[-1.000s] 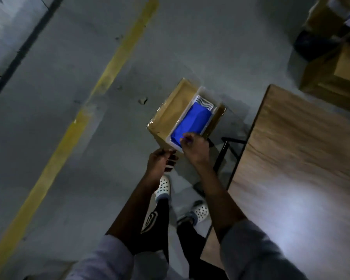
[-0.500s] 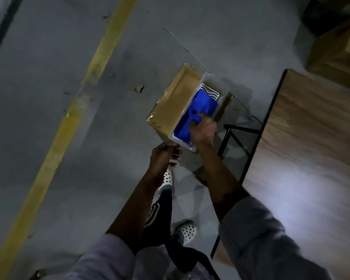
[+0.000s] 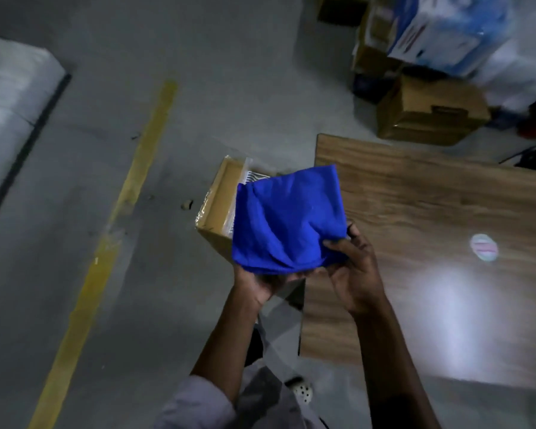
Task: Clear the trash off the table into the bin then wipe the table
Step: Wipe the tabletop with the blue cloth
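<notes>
Box (image 3: 222, 199) int. (mostly) behind cloth (image 3: 288, 218)

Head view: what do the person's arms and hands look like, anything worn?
Both hands, left hand and right hand, are bare: no gloves, rings or watch visible. The forearms are bare too. A light grey sleeve ends near the left elbow; the right sleeve is not clearly shown.

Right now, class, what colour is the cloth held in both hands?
Solid bright blue: the cloth, seen best in the head view.
</notes>
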